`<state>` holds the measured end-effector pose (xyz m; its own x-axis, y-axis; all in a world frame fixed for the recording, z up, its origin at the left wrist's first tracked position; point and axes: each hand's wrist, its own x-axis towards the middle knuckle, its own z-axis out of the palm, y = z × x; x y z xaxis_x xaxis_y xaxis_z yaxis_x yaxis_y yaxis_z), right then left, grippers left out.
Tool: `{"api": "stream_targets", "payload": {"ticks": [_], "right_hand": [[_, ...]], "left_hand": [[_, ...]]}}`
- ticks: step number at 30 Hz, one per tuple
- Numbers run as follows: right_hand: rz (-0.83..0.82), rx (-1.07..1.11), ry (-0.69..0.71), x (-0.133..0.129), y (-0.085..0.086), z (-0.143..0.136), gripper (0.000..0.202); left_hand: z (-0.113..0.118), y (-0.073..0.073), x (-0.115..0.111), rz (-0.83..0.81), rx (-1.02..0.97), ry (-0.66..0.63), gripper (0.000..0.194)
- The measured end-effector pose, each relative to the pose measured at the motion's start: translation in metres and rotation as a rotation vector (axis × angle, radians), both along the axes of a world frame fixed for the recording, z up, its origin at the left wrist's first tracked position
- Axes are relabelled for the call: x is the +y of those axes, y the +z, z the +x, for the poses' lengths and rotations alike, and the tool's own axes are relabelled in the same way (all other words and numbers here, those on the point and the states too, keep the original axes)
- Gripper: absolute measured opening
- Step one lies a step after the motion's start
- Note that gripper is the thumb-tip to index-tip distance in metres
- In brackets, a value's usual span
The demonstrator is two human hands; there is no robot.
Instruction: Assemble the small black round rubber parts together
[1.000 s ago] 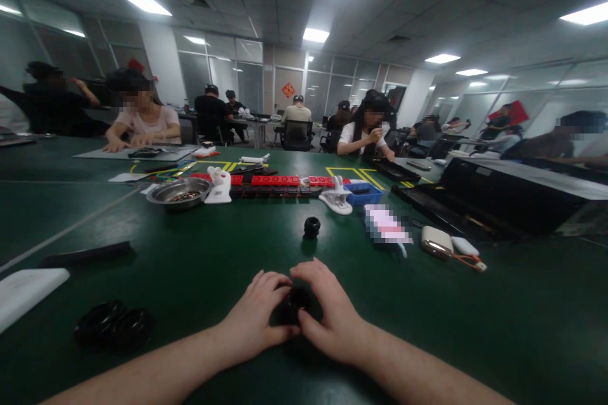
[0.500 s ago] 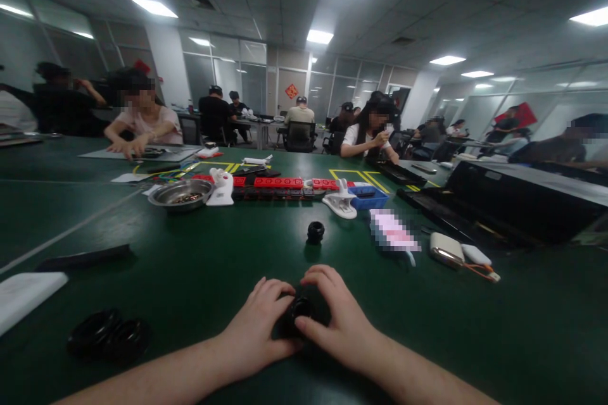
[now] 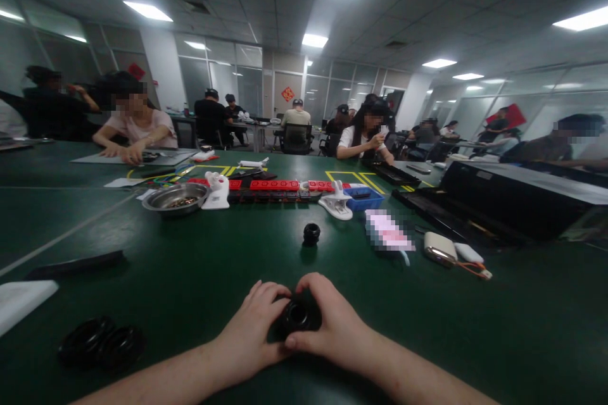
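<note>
Low at the centre, a shiny black ring-shaped piece (image 3: pixel 298 314) with a round hole in its top stands on the green table. My left hand (image 3: pixel 259 323) curls round its left side, fingertips and thumb against it. From the right, my right hand (image 3: pixel 332 323) bends round the same piece, its thumb at the near side and its fingers at the far side. A smaller ribbed black piece (image 3: pixel 311 234) stands beyond my hands. At the lower left, more black rings (image 3: pixel 121 347) lie together, touching one another.
A metal bowl (image 3: pixel 175 199) of small parts, a white clip (image 3: pixel 336 202), a red strip (image 3: pixel 275 185) and a blue tray (image 3: pixel 363 198) cross the table's middle. To the right lie a cream device (image 3: pixel 439 248) and a large black case (image 3: pixel 513 202). Co-workers sit opposite.
My right hand has closed further round the black ring-shaped piece, its thumb moving left and nearer to me. The ring's hole shows more plainly. The whole view has shifted slightly.
</note>
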<state>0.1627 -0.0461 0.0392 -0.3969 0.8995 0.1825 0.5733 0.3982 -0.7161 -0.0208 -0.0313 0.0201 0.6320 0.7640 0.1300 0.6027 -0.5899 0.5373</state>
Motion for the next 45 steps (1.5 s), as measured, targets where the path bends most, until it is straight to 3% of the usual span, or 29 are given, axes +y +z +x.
{"api": "stream_targets", "payload": {"ticks": [3,5,7,10,16,20,24,28,34,36,39,42,45], "right_hand": [[-0.003,0.034,0.102,0.002,0.002,0.000,0.041],[-0.079,0.114,0.247,0.004,0.004,0.002,0.050],[-0.171,0.199,0.301,0.005,0.003,0.004,0.057],[-0.175,0.256,0.178,0.006,-0.003,0.006,0.051],[0.254,0.043,0.037,0.003,-0.005,0.001,0.045],[0.368,-0.067,-0.007,-0.002,-0.001,-0.004,0.047],[0.316,-0.058,0.116,-0.006,0.006,-0.001,0.031],[0.203,0.054,0.221,-0.010,0.014,0.004,0.049],[0.217,-0.041,-0.035,-0.004,0.004,-0.007,0.053],[0.224,-0.076,-0.070,-0.004,0.000,-0.010,0.046],[0.230,-0.056,0.013,-0.006,0.000,-0.008,0.036],[0.194,0.013,0.156,-0.008,0.002,-0.004,0.050],[0.172,0.038,0.088,-0.008,0.002,-0.005,0.055]], "left_hand": [[0.000,0.001,0.000,-0.003,-0.002,0.007,0.038],[0.000,0.000,0.000,0.002,-0.004,0.005,0.041],[0.000,-0.001,0.000,0.009,-0.008,0.000,0.041],[0.000,-0.001,0.000,0.008,-0.005,-0.003,0.038],[0.000,-0.002,0.001,0.013,0.006,0.003,0.037],[0.000,-0.004,0.001,0.016,0.000,0.013,0.038],[0.000,-0.005,0.001,0.027,0.000,0.003,0.038],[-0.001,-0.006,0.003,0.026,0.002,-0.007,0.044],[0.001,-0.003,0.001,0.029,0.012,0.007,0.033],[0.001,-0.004,0.001,0.026,0.011,0.007,0.031],[0.001,-0.007,0.002,0.022,0.007,0.001,0.039],[0.000,-0.008,0.003,0.026,-0.007,-0.003,0.047],[0.000,-0.008,0.003,0.028,0.002,0.001,0.041]]}}
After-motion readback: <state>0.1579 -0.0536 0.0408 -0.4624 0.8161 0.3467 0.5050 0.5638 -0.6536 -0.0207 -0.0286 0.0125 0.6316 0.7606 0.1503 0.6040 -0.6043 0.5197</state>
